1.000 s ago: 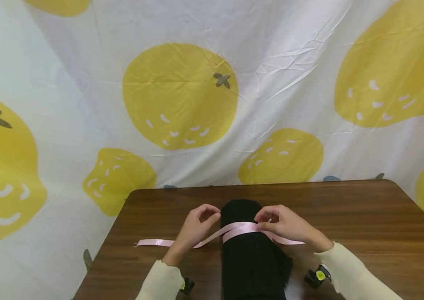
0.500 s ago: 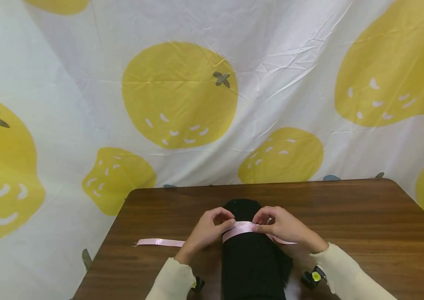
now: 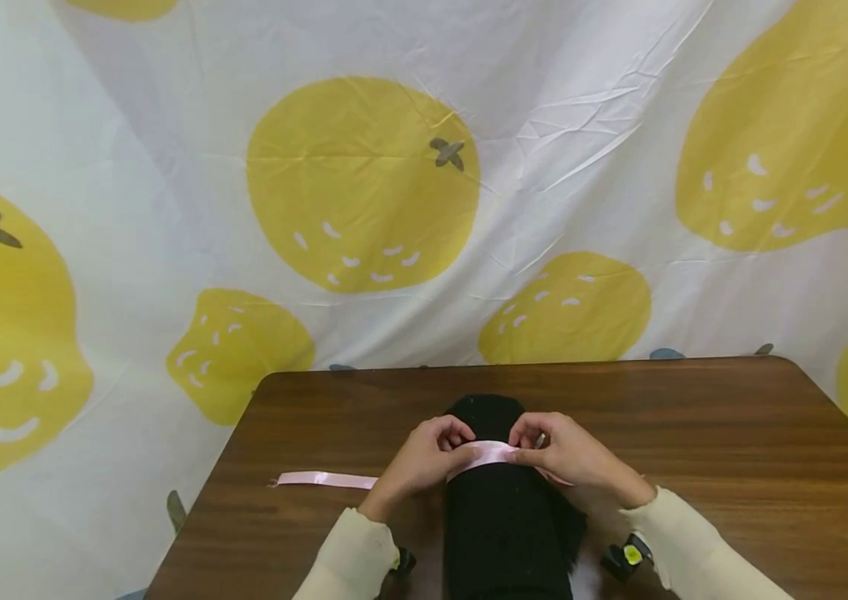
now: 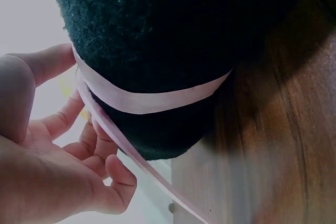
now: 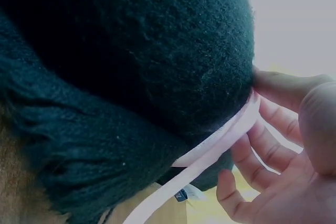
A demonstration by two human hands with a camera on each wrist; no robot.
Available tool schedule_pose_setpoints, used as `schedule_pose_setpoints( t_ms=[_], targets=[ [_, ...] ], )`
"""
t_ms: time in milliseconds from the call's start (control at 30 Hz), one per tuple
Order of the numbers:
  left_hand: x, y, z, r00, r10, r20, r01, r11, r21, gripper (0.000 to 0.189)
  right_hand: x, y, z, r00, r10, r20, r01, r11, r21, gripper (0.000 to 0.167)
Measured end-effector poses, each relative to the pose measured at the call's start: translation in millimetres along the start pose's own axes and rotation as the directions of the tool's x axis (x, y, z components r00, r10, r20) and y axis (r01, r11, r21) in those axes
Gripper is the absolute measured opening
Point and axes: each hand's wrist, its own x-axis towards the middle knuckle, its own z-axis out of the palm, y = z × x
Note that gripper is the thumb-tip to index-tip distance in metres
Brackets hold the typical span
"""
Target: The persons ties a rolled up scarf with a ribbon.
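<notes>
A rolled black scarf lies lengthwise on the table, its fringed edge showing in the right wrist view. Around it, near the far end, runs a pink satin ribbon. My left hand pinches the ribbon on top of the roll, thumb on the near side. In the left wrist view one loose tail of the ribbon passes by the curled fingers. From the other side my right hand pinches the ribbon too; its tail hangs down past the fringe. Exactly how the strands cross under my fingertips is hidden.
The wooden table extends to both sides of the scarf. Behind its far edge hangs a white cloth printed with yellow fruit. A black wrist device sits under the right sleeve.
My left hand has moved right from beside the roll onto its top and taken hold of the ribbon. The right hand keeps its pinch, barely shifting. The view has tilted slightly.
</notes>
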Motion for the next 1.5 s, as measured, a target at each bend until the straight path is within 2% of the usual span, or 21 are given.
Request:
schedule_pose_setpoints(
  t_ms=[367, 667, 867, 1000, 1133, 1333, 1500],
  targets=[
    [1.7, 3.7, -1.8, 0.999, -0.018, 0.036, 0.018, 1.000, 0.017, 0.012, -1.6, -2.9, -2.4, 0.999, -0.035, -0.040, 0.032, 0.996, -0.078, 0.011],
    [3.5, 3.6, -3.9, 0.999, -0.016, 0.047, 0.017, 1.000, -0.026, 0.016, -2.8, -9.0, -3.6, 0.996, -0.061, -0.065, 0.055, 0.994, -0.091, 0.012],
    [3.4, 5.5, -6.5, 0.998, 0.010, 0.064, -0.005, 0.997, -0.075, 0.018, -2.9, -9.0, -3.6, 0.997, -0.079, 0.008, 0.079, 0.997, 0.012, 0.011],
    [2.1, 6.4, -7.2, 0.998, -0.017, 0.066, 0.023, 0.996, -0.092, 0.018, -3.0, -8.8, -3.8, 0.995, -0.087, 0.053, 0.082, 0.992, 0.095, 0.010],
    [1.7, 7.9, -8.1, 0.997, -0.054, 0.049, 0.057, 0.995, -0.082, 0.019, -3.6, -8.7, -5.0, 0.993, -0.097, 0.066, 0.090, 0.991, 0.098, 0.009],
    [0.5, 6.4, -9.8, 0.997, -0.066, 0.026, 0.068, 0.996, -0.065, 0.021, -3.1, -8.4, -5.3, 0.994, -0.060, 0.086, 0.053, 0.996, 0.078, 0.010],
    [-1.1, 3.7, -12.8, 0.998, -0.059, 0.020, 0.060, 0.996, -0.060, 0.019, -2.5, -8.4, -4.4, 0.994, 0.042, 0.098, -0.047, 0.998, 0.052, 0.014]
  ],
)
